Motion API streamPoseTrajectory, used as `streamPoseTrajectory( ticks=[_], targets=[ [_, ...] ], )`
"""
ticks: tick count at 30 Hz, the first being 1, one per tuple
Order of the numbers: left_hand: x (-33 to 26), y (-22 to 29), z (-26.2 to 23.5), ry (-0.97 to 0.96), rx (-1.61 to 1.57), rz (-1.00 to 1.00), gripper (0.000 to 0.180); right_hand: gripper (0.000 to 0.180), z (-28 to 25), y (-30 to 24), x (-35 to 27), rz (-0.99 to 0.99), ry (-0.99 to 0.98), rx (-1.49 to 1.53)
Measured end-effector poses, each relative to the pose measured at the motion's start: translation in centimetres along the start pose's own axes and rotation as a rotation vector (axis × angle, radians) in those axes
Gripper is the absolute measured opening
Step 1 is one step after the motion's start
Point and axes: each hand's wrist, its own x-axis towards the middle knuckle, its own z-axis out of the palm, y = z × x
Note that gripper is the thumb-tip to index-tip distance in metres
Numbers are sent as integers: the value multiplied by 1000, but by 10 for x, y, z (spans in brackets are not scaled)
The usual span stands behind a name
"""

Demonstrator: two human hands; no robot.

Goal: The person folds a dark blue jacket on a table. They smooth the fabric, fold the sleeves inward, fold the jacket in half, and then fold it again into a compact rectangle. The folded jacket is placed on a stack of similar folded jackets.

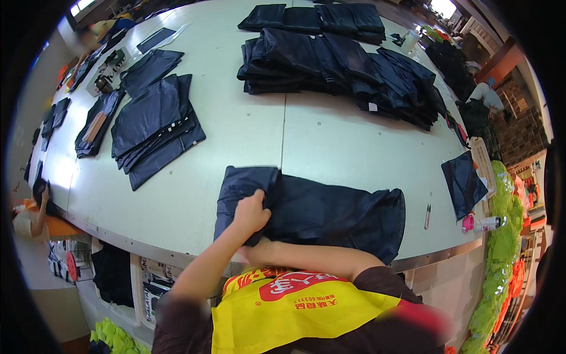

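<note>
A dark navy garment lies spread on the pale table right in front of me, its near edge at the table's metal rim. My left hand rests on the garment's left part, fingers closed on a fold of the fabric. My right forearm crosses in front of my yellow apron, and my right hand sits at the garment's near left corner, partly hidden under my left arm. Its grip does not show.
Folded dark garments are stacked at the far middle and far back. Flat dark pieces lie to the left, another at the right edge beside a pen and a small bottle. A person stands at the left.
</note>
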Motion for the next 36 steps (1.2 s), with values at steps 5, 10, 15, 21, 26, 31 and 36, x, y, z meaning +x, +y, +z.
streamPoseTrajectory(
  ticks=[5,10,15,21,26,31,36],
  targets=[
    [3,-5,28,-25,72,-49,29,45,-158,30,-57,-255,-534,478],
    [0,1,30,-18,103,-59,29,45,-308,239,-100,640,1107,-294],
    [1,2,34,-12,87,-26,30,71,-374,270,-110,1201,976,-471],
    [3,2,36,1,78,-13,30,40,-381,331,-111,1148,779,-420],
    [2,5,36,23,122,-1,31,34,-380,304,-154,845,1020,-416],
    [-13,8,42,69,167,30,40,29,-316,171,-190,398,1220,-188],
    [-44,26,43,17,261,93,59,47,-194,52,-204,298,1003,-223]
  ],
)
